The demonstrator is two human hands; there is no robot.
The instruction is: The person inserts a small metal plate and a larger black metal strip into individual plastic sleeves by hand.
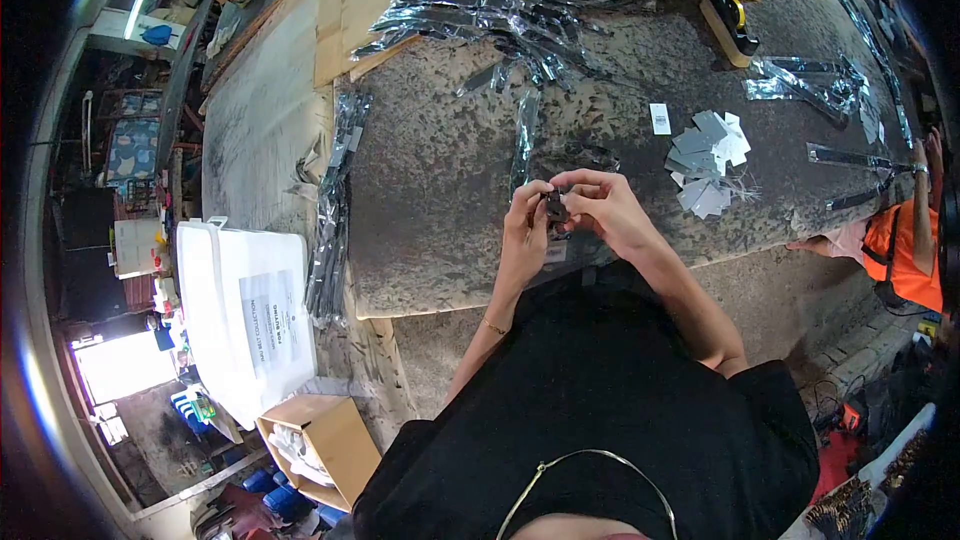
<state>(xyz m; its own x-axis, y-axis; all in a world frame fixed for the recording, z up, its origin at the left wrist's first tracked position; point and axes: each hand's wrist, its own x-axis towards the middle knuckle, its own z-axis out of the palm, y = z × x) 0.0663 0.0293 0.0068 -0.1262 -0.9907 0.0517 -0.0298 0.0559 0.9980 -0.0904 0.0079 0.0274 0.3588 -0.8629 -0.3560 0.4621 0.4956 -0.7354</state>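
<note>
Near the front edge of the table, my left hand pinches a small black strap-like piece between thumb and fingers. My right hand grips the same piece from the other side, fingers bent over it. Its exact kind is too small to make out. Just beyond the hands, a dark looped strap lies on the table. A long black strip in a clear sleeve stretches away from my left fingers. Close to my right hand is a loose pile of grey and white tags, with one white tag apart from it.
Sleeved black strips are heaped at the table's far side; more line its left edge. A tape dispenser stands at the far right. Left are a white bin and a cardboard box. A person in orange is at right.
</note>
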